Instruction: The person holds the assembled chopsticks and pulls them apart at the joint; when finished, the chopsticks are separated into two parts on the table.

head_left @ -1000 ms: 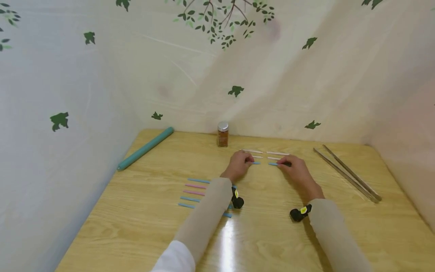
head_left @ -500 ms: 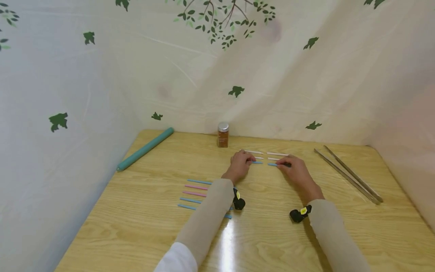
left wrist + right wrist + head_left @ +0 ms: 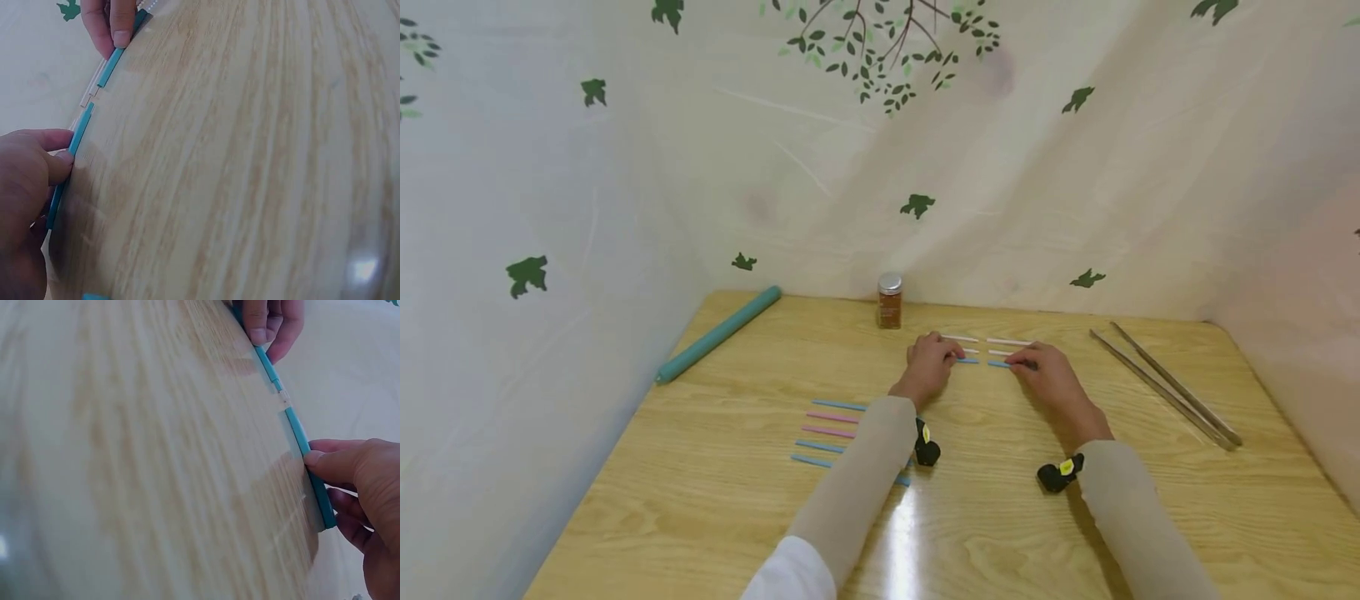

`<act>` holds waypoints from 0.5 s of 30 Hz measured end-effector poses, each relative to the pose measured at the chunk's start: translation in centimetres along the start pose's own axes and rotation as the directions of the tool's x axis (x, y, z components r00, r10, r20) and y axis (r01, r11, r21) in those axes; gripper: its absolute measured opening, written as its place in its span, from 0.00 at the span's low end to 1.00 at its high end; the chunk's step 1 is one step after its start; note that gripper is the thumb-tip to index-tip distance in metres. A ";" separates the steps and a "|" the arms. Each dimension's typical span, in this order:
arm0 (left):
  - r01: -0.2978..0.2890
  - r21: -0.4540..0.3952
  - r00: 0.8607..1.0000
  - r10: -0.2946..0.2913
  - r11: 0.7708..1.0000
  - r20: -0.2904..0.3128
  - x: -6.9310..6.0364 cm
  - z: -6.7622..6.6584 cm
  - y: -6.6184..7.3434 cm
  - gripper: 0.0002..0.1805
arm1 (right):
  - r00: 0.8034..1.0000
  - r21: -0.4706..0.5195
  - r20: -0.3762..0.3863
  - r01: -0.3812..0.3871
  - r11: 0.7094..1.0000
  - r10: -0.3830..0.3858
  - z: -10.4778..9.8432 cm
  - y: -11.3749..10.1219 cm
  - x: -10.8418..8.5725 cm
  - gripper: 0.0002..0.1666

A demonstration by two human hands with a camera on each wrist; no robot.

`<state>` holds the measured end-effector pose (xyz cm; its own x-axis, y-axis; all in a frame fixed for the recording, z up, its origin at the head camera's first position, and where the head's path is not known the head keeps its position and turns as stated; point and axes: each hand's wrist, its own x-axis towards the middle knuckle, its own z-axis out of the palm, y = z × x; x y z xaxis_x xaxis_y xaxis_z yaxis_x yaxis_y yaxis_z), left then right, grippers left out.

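My left hand [image 3: 928,365] pinches a slim blue stick [image 3: 80,134] between thumb and fingers, low over the far middle of the table. Facing it, my right hand [image 3: 1051,375] pinches a second blue stick [image 3: 299,428] the same way. The two sticks lie end to end in one line, with a small gap between their tips. Just behind them are white sticks [image 3: 1009,342] in two rows, split by a similar gap and partly covered by my hands. Blue sticks [image 3: 817,446] and pink sticks [image 3: 831,416] lie in a group, partly hidden under my left forearm.
A jar [image 3: 890,307] with a silver lid stands at the back of the wooden table [image 3: 985,533]. A green roll [image 3: 718,335] lies along the left edge. Long metal tongs [image 3: 1172,387] lie on the right. A patterned cloth [image 3: 820,167] hangs behind.
The left blue stick has shifted slightly right, so the gap between the two held sticks is a little narrower. Both hands keep their hold, and the head view has tilted slightly.
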<state>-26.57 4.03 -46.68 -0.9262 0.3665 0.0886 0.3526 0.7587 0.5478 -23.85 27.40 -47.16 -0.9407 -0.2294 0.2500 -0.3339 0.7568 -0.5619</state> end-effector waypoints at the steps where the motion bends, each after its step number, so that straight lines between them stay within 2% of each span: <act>1: -0.004 0.016 1.000 0.004 1.000 -0.004 -0.1 0.0 0.0 0.09 | 1.000 -0.016 0.000 0.006 1.000 -0.006 0.0 -0.1 0.0 0.08; 6: -0.045 0.086 0.997 0.050 0.995 -0.057 -0.6 -0.1 -0.2 0.11 | 0.999 -0.098 -0.014 0.042 0.994 -0.043 -0.1 -0.9 0.1 0.11; 9: -0.083 0.072 0.992 0.090 0.994 -0.093 -0.8 -0.4 -0.2 0.13 | 0.998 -0.100 -0.026 0.053 0.994 -0.056 0.0 -1.8 0.1 0.12; 12: -0.101 0.031 0.991 0.104 0.994 -0.089 -1.3 -1.0 0.1 0.14 | 0.997 -0.074 -0.036 0.059 0.995 -0.062 0.3 -2.9 0.1 0.12; 15: -0.091 -0.012 0.994 0.091 0.996 -0.059 -2.0 -1.8 0.4 0.16 | 0.998 -0.034 -0.030 0.046 0.998 -0.047 0.9 -4.1 0.0 0.13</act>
<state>-24.80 2.58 -45.11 -0.8967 0.4015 0.1865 0.4342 0.7156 0.5471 -22.51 23.73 -45.57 -0.9217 -0.2465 0.2993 -0.3746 0.7659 -0.5226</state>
